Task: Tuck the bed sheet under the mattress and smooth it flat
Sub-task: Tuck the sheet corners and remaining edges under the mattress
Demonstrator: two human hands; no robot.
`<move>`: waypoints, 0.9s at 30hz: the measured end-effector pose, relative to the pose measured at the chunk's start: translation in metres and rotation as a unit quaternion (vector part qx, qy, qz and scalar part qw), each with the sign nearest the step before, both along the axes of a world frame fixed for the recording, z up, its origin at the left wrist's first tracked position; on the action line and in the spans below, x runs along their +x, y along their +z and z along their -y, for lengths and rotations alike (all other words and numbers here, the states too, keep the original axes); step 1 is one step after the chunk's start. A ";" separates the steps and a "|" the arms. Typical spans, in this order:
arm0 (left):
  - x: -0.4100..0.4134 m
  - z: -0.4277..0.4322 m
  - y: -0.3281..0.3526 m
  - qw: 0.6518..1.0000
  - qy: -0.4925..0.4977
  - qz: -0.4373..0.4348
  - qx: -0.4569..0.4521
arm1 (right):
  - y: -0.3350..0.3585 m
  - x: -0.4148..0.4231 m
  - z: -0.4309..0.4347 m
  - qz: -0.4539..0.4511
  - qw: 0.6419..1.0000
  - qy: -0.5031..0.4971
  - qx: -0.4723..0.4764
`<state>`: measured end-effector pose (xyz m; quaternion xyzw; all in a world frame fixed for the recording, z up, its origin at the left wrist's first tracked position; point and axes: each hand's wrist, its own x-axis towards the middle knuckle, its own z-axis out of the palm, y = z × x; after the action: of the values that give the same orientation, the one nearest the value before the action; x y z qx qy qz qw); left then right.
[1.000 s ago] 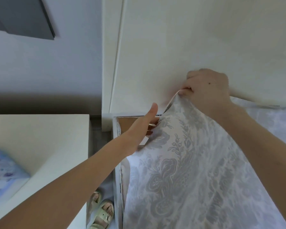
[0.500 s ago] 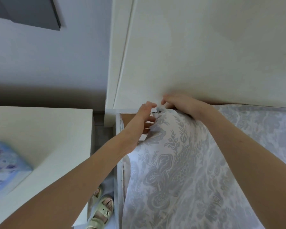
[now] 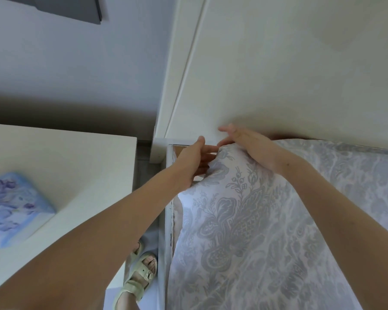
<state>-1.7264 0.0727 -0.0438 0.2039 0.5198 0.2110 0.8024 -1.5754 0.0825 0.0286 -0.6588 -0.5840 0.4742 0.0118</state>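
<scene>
The sheet [image 3: 244, 220] lies spread over the mattress [image 3: 177, 220], of which only a pale side strip seems to show, and its corner [image 3: 220, 153] sits bunched where the headboard [image 3: 278, 74] meets the frame [image 3: 169, 198]. The right hand [image 3: 251, 146] rests open and flat on that corner, fingers straight toward the headboard. The left hand [image 3: 194, 159] reaches in from the side, fingers stretched against the fold and gripping nothing that shows, their tips hidden by cloth. This looks like the corner tuck. To do it well, the right palm should pin the top taut while the left slides the loose edge straight down beside the frame, flat-fingered so nothing bunches, then sweep outward to flatten the ridge
</scene>
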 end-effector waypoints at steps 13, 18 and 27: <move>-0.019 -0.002 0.005 0.999 -0.032 0.025 0.019 | -0.005 -0.001 -0.015 -0.011 1.000 0.003 -0.026; -0.056 0.025 0.025 0.962 0.084 -0.158 0.207 | -0.011 0.001 -0.015 -0.024 0.999 -0.016 -0.041; -0.029 0.123 0.017 0.982 0.022 -0.014 0.188 | -0.015 0.004 -0.016 -0.012 0.999 -0.029 -0.036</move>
<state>-1.7556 -0.0502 -0.0263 0.3425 0.4860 0.3196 0.7378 -1.5710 0.0982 0.0139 -0.6697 -0.5471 0.5022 0.0094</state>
